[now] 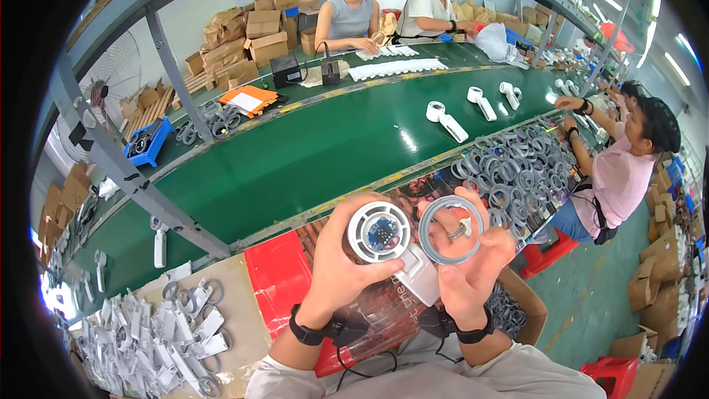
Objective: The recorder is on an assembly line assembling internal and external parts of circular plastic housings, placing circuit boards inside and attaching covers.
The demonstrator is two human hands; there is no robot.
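Observation:
My left hand [334,270] is wrapped round the round head of a white handheld fan [419,279], its thumb across the lower rim. The open face of that head shows a blue circuit board [382,234] inside a white spoked frame. The fan's short handle slants down to the right, between my hands. My right hand [467,284] holds a grey ring [424,235] upright by its right side, with fingers visible through the ring's opening. Ring and fan head are side by side, a small gap apart.
A heap of grey rings [517,174] lies right of my hands. White fan parts [159,336] are piled at lower left. Beyond runs a green conveyor belt [295,155] carrying white fans [447,122]. A metal post [140,185] stands at left. Co-workers sit across and at right.

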